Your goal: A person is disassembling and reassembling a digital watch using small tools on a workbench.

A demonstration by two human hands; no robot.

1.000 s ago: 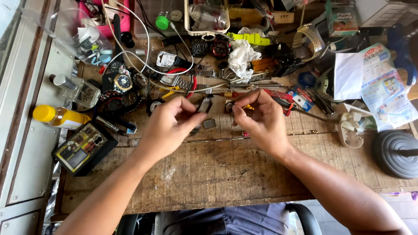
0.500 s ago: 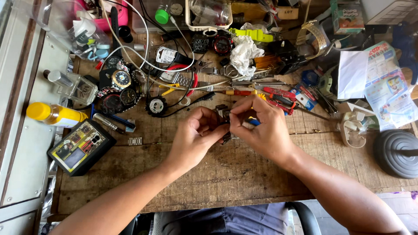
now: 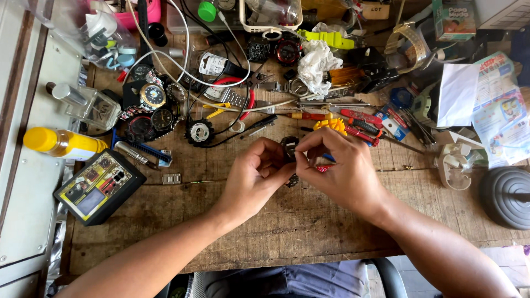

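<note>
Over the middle of a worn wooden workbench (image 3: 309, 221), my left hand (image 3: 256, 179) and my right hand (image 3: 342, 171) meet around a small dark wristwatch (image 3: 289, 148). My left hand's fingers grip the watch case from the left, with a bit of dark strap hanging below at the palm. My right hand pinches at the case's right side; a thin red-handled tool (image 3: 323, 168) shows under its fingers. The watch face is mostly hidden by my fingers.
Several watches (image 3: 150, 107), red screwdrivers (image 3: 361, 126), pliers, white cables and a crumpled cloth (image 3: 316, 60) crowd the back of the bench. A yellow bottle (image 3: 63, 143) and black tester box (image 3: 99, 186) lie left. Papers (image 3: 499, 105) and a dark round lid (image 3: 508, 196) lie right.
My hands came together from slightly apart and drew nearer to me, now both closed around the watch. My view shifted a little, sliding the clutter upward.
</note>
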